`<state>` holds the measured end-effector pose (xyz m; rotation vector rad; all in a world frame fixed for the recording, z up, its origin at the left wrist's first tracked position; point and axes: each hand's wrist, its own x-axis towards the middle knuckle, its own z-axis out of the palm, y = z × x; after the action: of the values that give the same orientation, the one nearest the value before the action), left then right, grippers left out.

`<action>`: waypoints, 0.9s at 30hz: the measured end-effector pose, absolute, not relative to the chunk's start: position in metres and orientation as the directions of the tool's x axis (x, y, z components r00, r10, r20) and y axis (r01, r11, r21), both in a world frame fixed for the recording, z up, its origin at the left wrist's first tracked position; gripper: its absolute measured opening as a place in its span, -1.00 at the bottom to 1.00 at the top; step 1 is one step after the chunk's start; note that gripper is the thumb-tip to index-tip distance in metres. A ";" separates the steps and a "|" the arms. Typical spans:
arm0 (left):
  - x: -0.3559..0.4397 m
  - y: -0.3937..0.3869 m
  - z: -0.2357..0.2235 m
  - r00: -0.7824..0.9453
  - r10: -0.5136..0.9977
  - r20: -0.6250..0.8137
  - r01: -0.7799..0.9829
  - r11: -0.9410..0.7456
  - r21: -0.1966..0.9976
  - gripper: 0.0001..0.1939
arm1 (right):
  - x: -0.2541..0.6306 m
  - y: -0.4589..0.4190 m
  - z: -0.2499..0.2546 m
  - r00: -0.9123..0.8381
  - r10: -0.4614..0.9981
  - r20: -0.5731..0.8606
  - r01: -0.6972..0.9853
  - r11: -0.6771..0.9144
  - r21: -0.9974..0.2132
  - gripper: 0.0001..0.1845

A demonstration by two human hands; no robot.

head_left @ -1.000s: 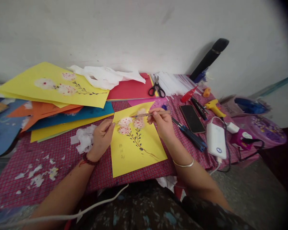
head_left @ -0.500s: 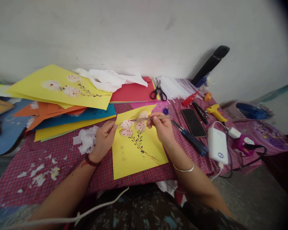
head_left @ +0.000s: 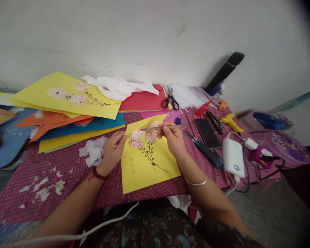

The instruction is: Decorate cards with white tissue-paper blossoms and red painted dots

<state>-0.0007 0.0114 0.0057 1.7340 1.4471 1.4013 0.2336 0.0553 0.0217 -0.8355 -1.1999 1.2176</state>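
A yellow sheet (head_left: 155, 172) lies in front of me, bearing white blossoms (head_left: 136, 139) dotted red and a painted stem (head_left: 151, 158) with dark leaves. My left hand (head_left: 114, 146) pinches its upper left edge between thumb and fingers. My right hand (head_left: 172, 139) grips a thin brown-handled paintbrush (head_left: 173, 126) from above, held almost level over the blossoms. The brush tip points left; whether it touches the paper I cannot tell. Crumpled white tissue (head_left: 93, 151) rests beside my left wrist.
A second flower picture (head_left: 103, 110) tops coloured sheets at the left. Black scissors (head_left: 170, 100) lie on red paper (head_left: 142, 100). To the right are a blue cutter (head_left: 206, 153), phone (head_left: 208, 133), red tube (head_left: 203, 107), yellow glue gun (head_left: 231, 122) and white power bank (head_left: 233, 156). Paper scraps (head_left: 42, 193) litter the cloth.
The view has shifted slightly, so everything sits a little lower in the picture. Both hands keep their grips; the brush has barely moved over the blossoms.
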 end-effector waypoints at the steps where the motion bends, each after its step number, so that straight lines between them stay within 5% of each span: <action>1: -0.001 0.011 0.006 -0.082 0.915 0.395 0.428 -0.325 0.843 -0.78 | 0.233 0.055 0.022 -0.072 0.972 0.222 -0.246 0.198 -0.949 -0.73; 15: -0.005 0.016 -0.001 -0.177 0.952 0.250 0.312 -0.186 0.932 -0.75 | 0.276 0.077 0.036 0.158 0.973 0.169 -0.313 0.212 -0.926 -0.68; 27: -0.015 0.026 -0.017 -0.250 0.952 0.179 0.272 -0.108 0.956 -0.81 | 0.338 0.109 0.017 0.424 0.834 0.353 0.201 0.294 -0.935 -0.49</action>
<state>-0.0149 0.0256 -0.0169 1.3715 1.5397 1.3951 0.3382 0.1089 0.0173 -1.2317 -1.0865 0.5562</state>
